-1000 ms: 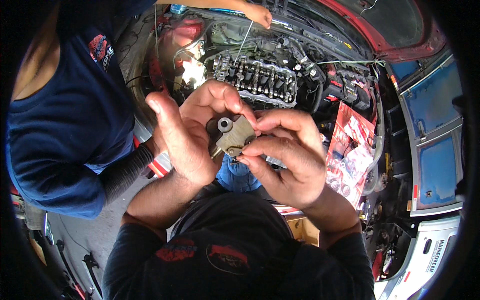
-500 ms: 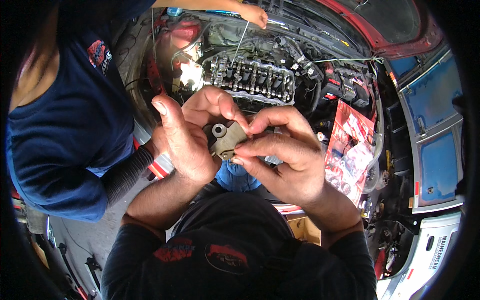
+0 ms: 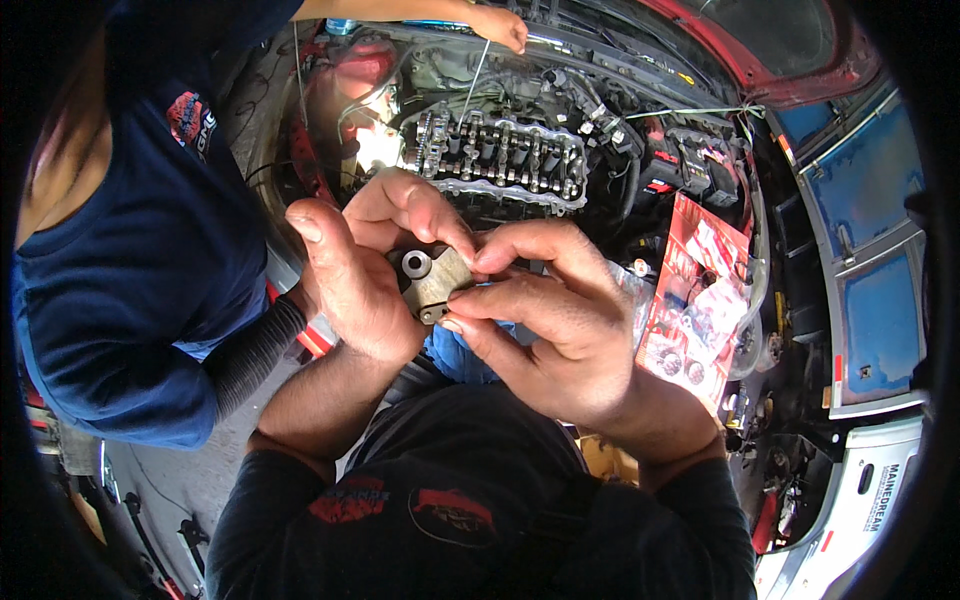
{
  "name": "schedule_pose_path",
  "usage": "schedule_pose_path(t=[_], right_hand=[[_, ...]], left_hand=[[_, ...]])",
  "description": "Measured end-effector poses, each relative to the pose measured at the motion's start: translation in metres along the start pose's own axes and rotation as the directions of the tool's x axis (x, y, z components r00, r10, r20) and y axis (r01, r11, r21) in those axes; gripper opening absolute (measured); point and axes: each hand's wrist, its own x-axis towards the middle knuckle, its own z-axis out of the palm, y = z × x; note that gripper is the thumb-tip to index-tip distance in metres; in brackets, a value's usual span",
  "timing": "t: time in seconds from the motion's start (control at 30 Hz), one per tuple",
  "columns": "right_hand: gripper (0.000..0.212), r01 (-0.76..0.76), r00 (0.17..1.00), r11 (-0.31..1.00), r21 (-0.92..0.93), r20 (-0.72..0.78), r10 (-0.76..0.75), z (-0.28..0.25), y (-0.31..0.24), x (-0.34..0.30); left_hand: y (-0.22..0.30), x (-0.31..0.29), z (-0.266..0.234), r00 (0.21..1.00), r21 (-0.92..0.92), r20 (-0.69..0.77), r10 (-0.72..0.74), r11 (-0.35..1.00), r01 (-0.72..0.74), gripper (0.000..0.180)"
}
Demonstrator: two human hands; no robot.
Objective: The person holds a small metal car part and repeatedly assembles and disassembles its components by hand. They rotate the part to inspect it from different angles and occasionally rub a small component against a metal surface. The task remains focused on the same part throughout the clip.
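Note:
Between my two hands, over the front of the engine bay, is a metal chain tensioner (image 3: pixel 440 280), a small flat block with a round, sleeved bolt hole and a little pivot at its lower edge. My left hand (image 3: pixel 360 265) cradles it from the left, index finger bent over its top edge and thumb sticking up, away from the part. With thumb and fingertips, my right hand (image 3: pixel 560 310) pinches its right side and lower edge. My fingers cover part of its outline. Beyond my hands lies the engine's exposed cylinder head (image 3: pixel 505 155), its camshafts showing.
To my left, a co-worker in a dark blue shirt (image 3: pixel 130 270) reaches a hand (image 3: pixel 500 28) over the bay, by a thin rod (image 3: pixel 480 75) standing at the engine. A battery (image 3: pixel 680 170) and red-and-white packaging (image 3: pixel 690 290) are at right. Blue-panelled doors (image 3: pixel 870 200) stand farther right.
My hands and the tensioner have shifted slightly left and a little up in the picture. Both hands keep their hold on it.

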Motion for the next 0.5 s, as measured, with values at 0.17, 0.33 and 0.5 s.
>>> schedule_pose_path(t=[0.17,0.33,0.5], right_hand=[[0.021,0.032,0.999,0.999,-0.041,-0.033,-0.033,0.005,0.000,-0.001],[0.020,0.011,0.999,0.999,-0.035,-0.042,-0.012,0.005,0.005,-0.003],[0.024,0.104,0.993,0.990,-0.100,-0.043,-0.109,0.003,0.000,-0.019]], left_hand=[[-0.003,0.002,-0.004,0.999,0.013,0.046,0.021,1.000,-0.022,0.082],[-0.006,-0.001,-0.006,0.999,0.168,-0.009,0.042,0.985,-0.040,0.082],[-0.005,-0.010,-0.002,1.000,0.031,0.008,-0.029,0.999,0.029,0.073]])
